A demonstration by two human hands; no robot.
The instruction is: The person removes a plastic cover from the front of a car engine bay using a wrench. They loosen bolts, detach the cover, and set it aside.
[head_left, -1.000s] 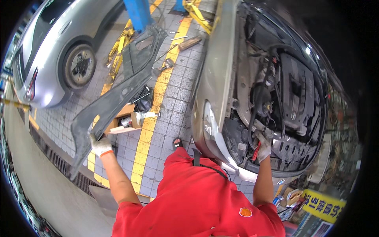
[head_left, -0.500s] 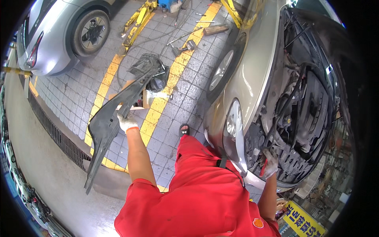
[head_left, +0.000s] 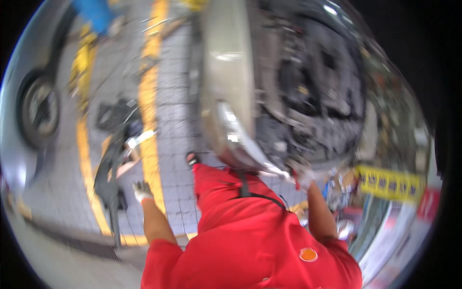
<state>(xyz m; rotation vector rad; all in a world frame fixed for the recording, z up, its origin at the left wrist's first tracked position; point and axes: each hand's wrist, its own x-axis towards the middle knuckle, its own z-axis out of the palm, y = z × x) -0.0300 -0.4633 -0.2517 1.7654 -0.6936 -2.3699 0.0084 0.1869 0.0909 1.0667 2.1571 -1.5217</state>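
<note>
My left hand (head_left: 143,191), in a pale work glove with a darker palm side, hangs over the tiled floor, its blurred fingers looking loosely apart and holding nothing. Just left of it is a long black plastic fender liner (head_left: 108,176), separate from the hand. At the front edge of the car's engine bay (head_left: 308,96), my gloved right hand (head_left: 302,173) is closed around a red-handled tool (head_left: 297,181); its working end cannot be made out. The headlight (head_left: 236,135) of this beige car lies left of that hand.
A silver car's wheel (head_left: 39,108) stands at far left, near a yellow lift arm (head_left: 83,62). A black plastic piece (head_left: 118,115) lies by the yellow floor line (head_left: 150,96). Right of the engine bay are a yellow sign (head_left: 390,183) and cluttered shelving.
My left hand has let go of the fender liner and come away to its right. The view has swung right, blurring the scene. My right hand still grips the red-handled tool.
</note>
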